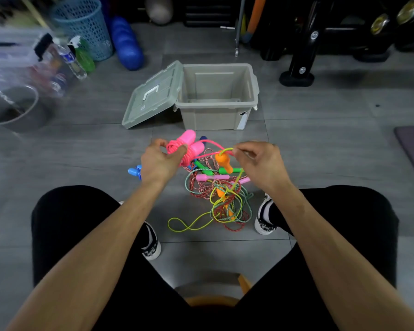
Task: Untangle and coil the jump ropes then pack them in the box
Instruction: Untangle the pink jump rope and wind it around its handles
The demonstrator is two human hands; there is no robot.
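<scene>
Gripping a coiled bundle of pink jump rope [181,149] with its two pink handles [191,142] poking out toward the far side, the left hand [159,161] has fingers and thumb curled tight round the loops. The right hand [257,161] pinches the free tail of that pink rope, together with a loop of yellow-green cord [226,150], between thumb and fingertips. Between the two hands the pink tail runs roughly left to right, nearly level, with the bundle at its left end, so my judgement is that the next wrap calls for the right hand to carry the tail leftward onto the coil. Below the hands, on the grey floor [320,130], lies the tangle of remaining ropes [219,197]: red-white and green twisted cords, the yellow-green cord trailing near and left, orange, green and pink handles mixed in. A blue handle [134,171] peeks out just left of the left wrist. The open box [216,117] stands on the floor just beyond the hands, apparently with nothing in it, its lid [153,96] leaning against its left side. It sits slightly right of centre, about as close to either hand. The yellow-green loop caught in the right pinch could drag the tangle along.
</scene>
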